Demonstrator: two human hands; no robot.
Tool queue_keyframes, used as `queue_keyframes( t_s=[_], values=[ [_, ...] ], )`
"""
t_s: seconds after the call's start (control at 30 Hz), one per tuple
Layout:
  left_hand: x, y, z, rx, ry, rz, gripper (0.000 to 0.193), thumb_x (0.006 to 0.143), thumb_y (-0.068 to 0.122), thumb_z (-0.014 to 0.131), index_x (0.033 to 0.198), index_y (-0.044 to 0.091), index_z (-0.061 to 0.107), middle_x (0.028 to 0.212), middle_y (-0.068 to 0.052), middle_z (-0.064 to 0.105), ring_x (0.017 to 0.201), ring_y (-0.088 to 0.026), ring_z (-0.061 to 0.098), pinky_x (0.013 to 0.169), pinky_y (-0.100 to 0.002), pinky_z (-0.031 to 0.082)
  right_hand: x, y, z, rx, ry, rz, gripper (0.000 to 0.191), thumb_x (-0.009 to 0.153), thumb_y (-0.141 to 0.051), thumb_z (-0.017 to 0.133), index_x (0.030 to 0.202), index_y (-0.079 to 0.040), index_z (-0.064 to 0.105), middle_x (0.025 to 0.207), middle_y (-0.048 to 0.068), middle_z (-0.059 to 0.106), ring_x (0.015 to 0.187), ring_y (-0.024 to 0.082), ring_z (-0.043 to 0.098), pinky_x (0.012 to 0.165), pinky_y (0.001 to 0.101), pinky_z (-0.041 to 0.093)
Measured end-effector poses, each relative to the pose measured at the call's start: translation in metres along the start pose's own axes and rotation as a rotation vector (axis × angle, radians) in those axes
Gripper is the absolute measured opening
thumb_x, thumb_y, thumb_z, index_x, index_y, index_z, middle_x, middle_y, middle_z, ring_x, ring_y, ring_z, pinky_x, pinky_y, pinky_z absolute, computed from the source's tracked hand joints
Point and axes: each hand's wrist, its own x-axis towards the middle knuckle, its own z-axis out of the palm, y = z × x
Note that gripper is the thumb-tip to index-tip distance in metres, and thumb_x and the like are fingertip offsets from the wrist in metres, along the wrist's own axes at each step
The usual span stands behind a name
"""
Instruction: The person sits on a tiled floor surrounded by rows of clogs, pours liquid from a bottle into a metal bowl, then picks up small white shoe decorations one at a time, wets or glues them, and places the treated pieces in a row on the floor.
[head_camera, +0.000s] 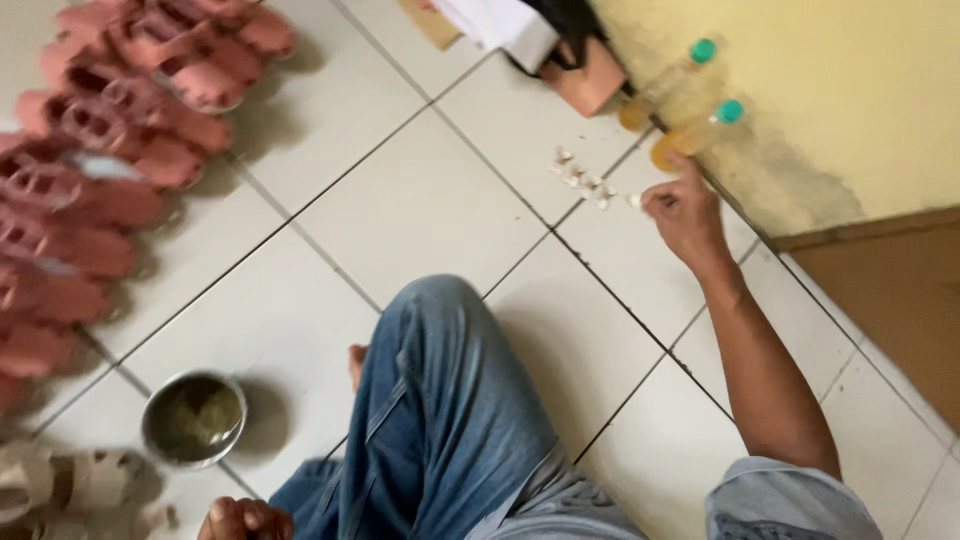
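My right hand (684, 213) reaches out over the white tiled floor, its fingers pinched on a small pale piece (634, 200) at the edge of a little heap of similar pale pieces (582, 178). My left hand (245, 520) rests low at the bottom edge, fingers curled; nothing shows in it. My bent knee in blue jeans (440, 400) fills the middle. A metal bowl (193, 418) with greenish contents sits on the floor left of my knee.
Two plastic bottles with green caps (690, 135) lie against the yellow wall. Rows of pink sandals (110, 150) line the left side. Beige sandals (60, 485) lie at bottom left. A brown box and white papers (540, 40) sit at the top.
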Motion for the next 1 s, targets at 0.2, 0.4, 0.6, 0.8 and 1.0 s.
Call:
queue_keyframes(
  t_s=[0.2,0.4,0.6,0.8,1.0],
  values=[
    [0.026,-0.001,0.003,0.791,0.158,-0.085,0.029,0.106,0.023,0.053,0.092,-0.002,0.058,0.073,-0.017,0.060,0.067,-0.022,0.063,0.075,-0.050,0.062,-0.005,0.101,0.031,0.289,-0.186,0.368,0.065,0.088,0.006,0.067,0.148,0.003,0.041,0.098,0.018,0.074,0.080,0.017,0.073,0.070,0.0295,0.062],
    [0.027,0.008,0.015,0.803,0.342,-0.167,0.059,0.118,0.038,0.050,0.079,-0.006,0.058,0.061,-0.018,0.059,0.060,-0.026,0.063,0.067,-0.049,0.061,0.006,0.126,0.045,0.111,-0.098,0.348,0.063,0.087,0.003,0.069,0.145,0.001,0.044,0.095,0.015,0.075,0.083,0.023,0.073,0.074,0.0342,0.060],
    [0.026,0.007,0.013,0.975,0.249,-0.140,0.039,0.105,0.027,0.054,0.080,-0.002,0.056,0.064,-0.015,0.060,0.058,-0.021,0.062,0.063,-0.044,0.056,0.013,0.116,0.051,-0.064,0.009,0.233,0.056,0.091,-0.001,0.068,0.144,-0.001,0.048,0.096,0.013,0.077,0.089,0.027,0.076,0.083,0.0368,0.058],
    [0.008,-0.011,0.005,0.382,0.276,-0.053,0.022,0.118,0.015,0.054,0.102,0.000,0.057,0.074,-0.013,0.057,0.062,-0.021,0.055,0.061,-0.043,0.052,0.010,0.108,0.047,-0.058,0.075,0.145,0.057,0.091,0.002,0.066,0.145,-0.001,0.048,0.105,0.017,0.076,0.092,0.029,0.075,0.082,0.0379,0.059],
    [0.008,-0.005,0.059,0.608,0.316,0.148,0.015,0.094,0.002,0.057,0.108,0.006,0.055,0.094,-0.008,0.064,0.080,-0.018,0.066,0.064,-0.037,0.059,0.005,0.121,0.055,-0.070,0.153,0.030,0.066,0.092,0.007,0.065,0.154,-0.005,0.046,0.118,0.017,0.069,0.088,0.026,0.072,0.077,0.0370,0.059]
  ],
)
